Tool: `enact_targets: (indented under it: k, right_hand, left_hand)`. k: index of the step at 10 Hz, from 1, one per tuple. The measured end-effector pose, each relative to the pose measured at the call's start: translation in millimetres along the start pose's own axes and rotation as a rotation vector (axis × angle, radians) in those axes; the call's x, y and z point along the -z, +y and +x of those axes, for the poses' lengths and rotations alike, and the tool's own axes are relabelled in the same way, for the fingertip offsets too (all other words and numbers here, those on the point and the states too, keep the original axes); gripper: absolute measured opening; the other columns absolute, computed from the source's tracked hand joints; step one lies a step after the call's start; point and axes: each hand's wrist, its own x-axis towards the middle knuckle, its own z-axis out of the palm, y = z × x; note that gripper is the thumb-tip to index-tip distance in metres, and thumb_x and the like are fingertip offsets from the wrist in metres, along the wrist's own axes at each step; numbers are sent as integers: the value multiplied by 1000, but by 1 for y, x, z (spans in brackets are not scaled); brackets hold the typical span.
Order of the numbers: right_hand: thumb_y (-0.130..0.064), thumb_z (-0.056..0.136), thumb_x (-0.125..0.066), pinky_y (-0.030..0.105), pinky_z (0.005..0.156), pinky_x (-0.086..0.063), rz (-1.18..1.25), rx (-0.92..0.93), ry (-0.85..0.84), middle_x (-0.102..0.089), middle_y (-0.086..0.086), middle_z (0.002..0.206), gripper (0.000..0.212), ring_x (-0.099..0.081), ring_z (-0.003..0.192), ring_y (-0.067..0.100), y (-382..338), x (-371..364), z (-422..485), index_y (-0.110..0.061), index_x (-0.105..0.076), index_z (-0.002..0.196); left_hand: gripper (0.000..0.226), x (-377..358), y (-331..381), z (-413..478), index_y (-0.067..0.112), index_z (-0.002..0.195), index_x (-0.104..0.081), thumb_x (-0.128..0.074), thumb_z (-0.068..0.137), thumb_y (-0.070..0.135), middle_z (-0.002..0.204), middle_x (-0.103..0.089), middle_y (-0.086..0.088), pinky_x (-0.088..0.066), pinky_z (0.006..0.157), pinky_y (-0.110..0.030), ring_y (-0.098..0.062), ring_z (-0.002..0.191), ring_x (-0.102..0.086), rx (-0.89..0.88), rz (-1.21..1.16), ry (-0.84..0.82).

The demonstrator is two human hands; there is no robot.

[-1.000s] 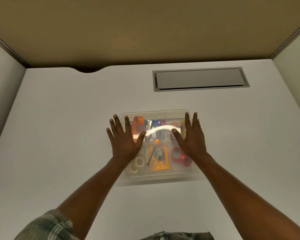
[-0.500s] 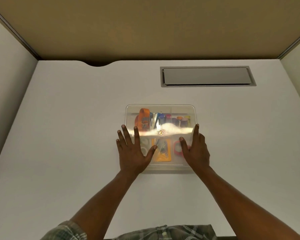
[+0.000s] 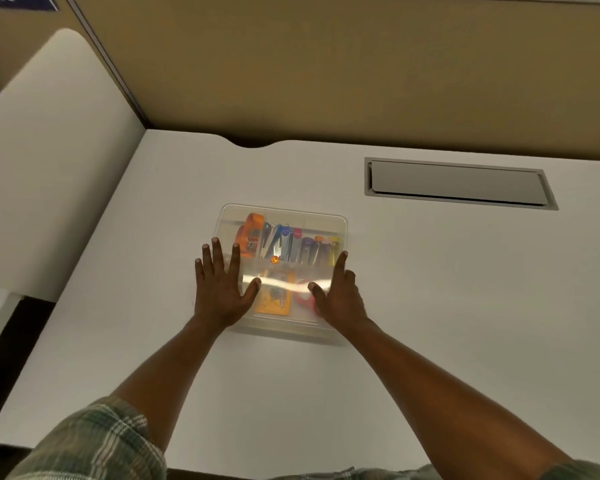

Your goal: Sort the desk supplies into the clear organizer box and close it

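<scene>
Both hands are down flat on the lid (image 3: 321, 225). The left hand (image 3: 219, 292) spreads over the near-left corner and the right hand (image 3: 336, 296) lies along the right edge, fingers straight, gripping nothing. Placed at opposite sides, they probably press the lid evenly so it seats. The box (image 3: 284, 211) sits mid-worktop (image 3: 447, 306) with pens (image 3: 291, 244) in its far row and red tape (image 3: 303, 296) nearer. Closing looks nearly done.

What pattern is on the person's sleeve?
The sleeve is green-and-cream plaid, clearest in the head view.
</scene>
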Motion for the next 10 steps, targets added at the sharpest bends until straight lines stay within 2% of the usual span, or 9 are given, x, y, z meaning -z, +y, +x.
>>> enact_targets:
  k: [1,3,6,7,8,9,10]
  right_hand:
    - [-50,94,-59,47,96,-50,10,33,-75,-42,20,141,102,-55,121,40,-25,-17,1,-19,15,158]
    - [-52,94,-57,47,99,-51,-7,52,-160,-47,23,138,105,-59,119,38,-36,-30,5,-27,25,154]
    - [-56,95,-53,50,100,-51,-72,129,-248,-52,15,144,104,-61,120,34,-26,-22,11,-32,33,150]
    - [-63,94,-46,47,96,-52,-83,111,-244,-55,15,138,99,-62,115,33,-10,-14,6,-32,27,153]
    - [-68,94,-40,43,91,-51,-179,85,-195,-54,15,134,91,-60,115,34,7,-5,-4,-28,11,158]
    - [-63,97,-40,45,100,-45,-396,89,-165,-42,11,148,72,-45,130,33,48,13,-24,-15,-33,150]
    - [-59,98,-42,46,105,-42,-438,99,-181,-32,7,156,66,-37,138,31,72,27,-35,-15,-41,146]
  left_hand:
    - [89,3,10,-9,22,158,-8,-24,86,73,164,4,-19,-11,118,-64,-42,150,3,65,-7,-12]
    - [98,-8,31,-26,29,157,2,-21,81,85,164,13,-16,1,117,-63,-38,150,13,138,5,-26]
    - [99,-7,30,-27,27,157,-2,-20,80,87,164,10,-16,-3,117,-65,-38,151,10,140,25,-11]
    - [99,-7,29,-27,27,157,-2,-21,80,86,164,10,-16,-4,117,-66,-39,151,9,147,32,-26]
    - [99,-4,29,-27,27,157,-2,-22,80,85,164,11,-17,-2,117,-66,-39,150,10,128,24,-47]
    - [99,2,40,-28,23,158,-5,-20,80,83,163,9,-19,-3,116,-66,-41,150,8,157,-14,-65]
    - [96,0,57,-30,20,158,-8,-19,82,78,163,4,-21,-7,116,-67,-43,150,3,133,-28,-48]
